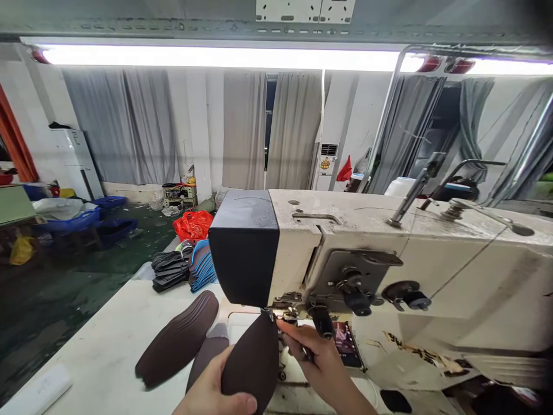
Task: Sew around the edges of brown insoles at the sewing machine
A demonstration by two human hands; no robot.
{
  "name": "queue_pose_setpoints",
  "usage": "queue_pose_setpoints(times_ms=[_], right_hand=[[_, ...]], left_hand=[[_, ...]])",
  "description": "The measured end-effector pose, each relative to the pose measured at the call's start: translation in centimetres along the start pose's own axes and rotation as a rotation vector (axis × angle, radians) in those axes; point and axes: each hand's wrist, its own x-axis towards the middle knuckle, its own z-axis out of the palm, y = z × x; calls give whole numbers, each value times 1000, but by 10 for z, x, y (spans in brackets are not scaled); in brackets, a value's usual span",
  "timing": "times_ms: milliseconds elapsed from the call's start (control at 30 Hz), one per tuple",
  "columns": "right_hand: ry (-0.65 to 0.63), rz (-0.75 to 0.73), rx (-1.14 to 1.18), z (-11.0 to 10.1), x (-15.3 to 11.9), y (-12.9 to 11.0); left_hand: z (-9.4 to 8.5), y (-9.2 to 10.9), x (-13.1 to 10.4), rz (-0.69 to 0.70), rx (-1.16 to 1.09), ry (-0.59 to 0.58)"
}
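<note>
A sewing machine (pixel 367 265) stands across the right half of the view. My left hand (pixel 216 383) grips the lower left part of a dark brown curved piece (pixel 253 363), thumb on top. The tip of that piece reaches up under the machine's needle area. My right hand (pixel 317 360) is at the piece's right edge close to the needle, index finger stretched toward it and the other fingers curled; what they hold, if anything, is hidden. A stack of brown pieces (pixel 179 340) lies to the left on the white table (pixel 103 351).
Black bundled pieces (pixel 170 268), blue-edged pieces (pixel 202 265) and a red plastic bag (pixel 192 225) sit at the table's far edge. A white object (pixel 38 392) lies front left. A phone (pixel 347 344) rests under the machine arm.
</note>
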Motion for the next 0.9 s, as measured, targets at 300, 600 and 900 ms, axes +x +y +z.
queue_pose_setpoints(times_ms=[300,600,900], right_hand=[[10,31,-33,-2,4,-3],[171,109,42,10,0,0],[68,114,85,7,3,4]], left_hand=[[4,-8,18,37,137,273],[13,-5,40,127,32,313],[38,-12,47,282,16,341]])
